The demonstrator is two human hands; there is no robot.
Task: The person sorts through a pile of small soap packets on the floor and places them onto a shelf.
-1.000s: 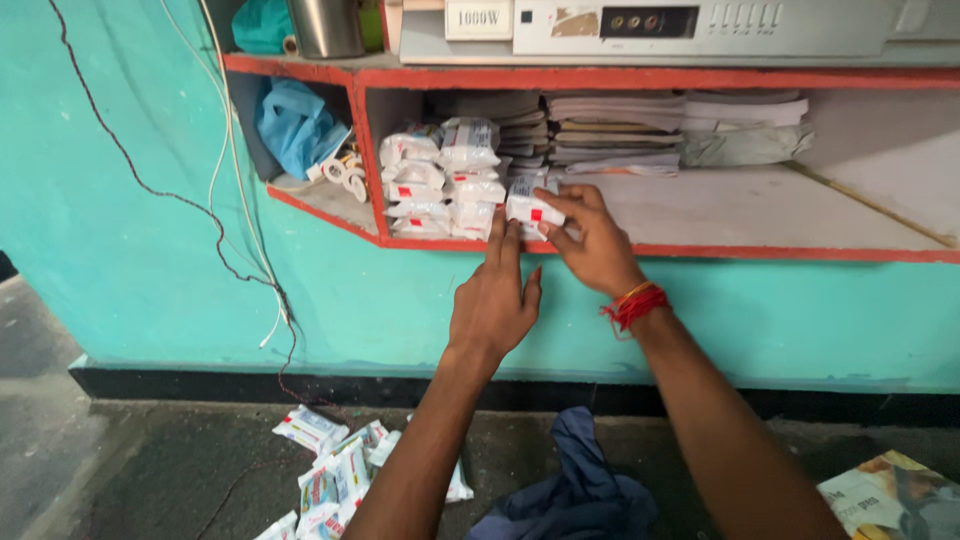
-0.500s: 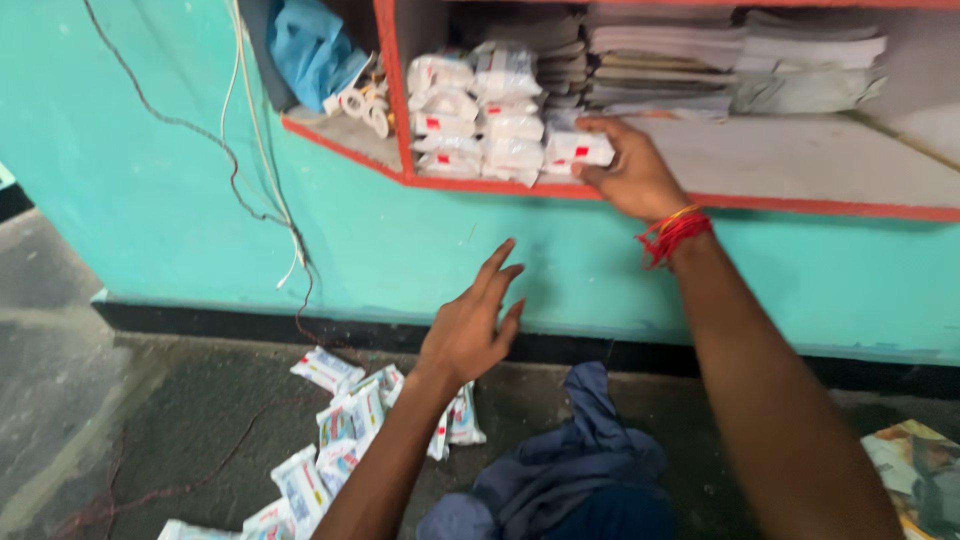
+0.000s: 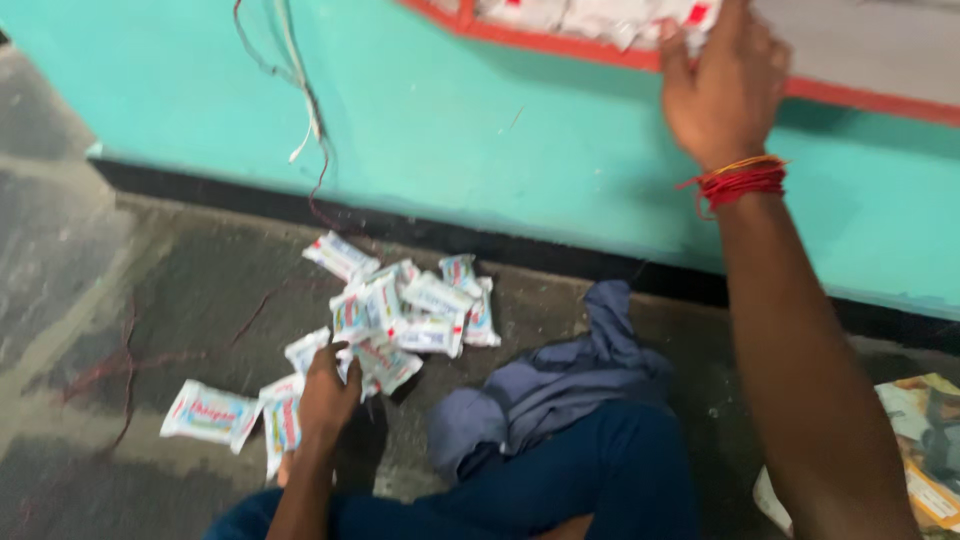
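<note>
Dark floor w/ scattered white sachets, left hand on pile.

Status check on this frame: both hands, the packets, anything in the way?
Left hand down on floor packets, grip unclear. Right hand up at shelf edge. Blue cloth lies beside the pile, clear of it.

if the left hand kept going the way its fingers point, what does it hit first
The left hand points up and away over the floor, its fingers already on the pile of white packets. Going on, it would likely meet more packets first, then the teal wall; depth is unclear.
</note>
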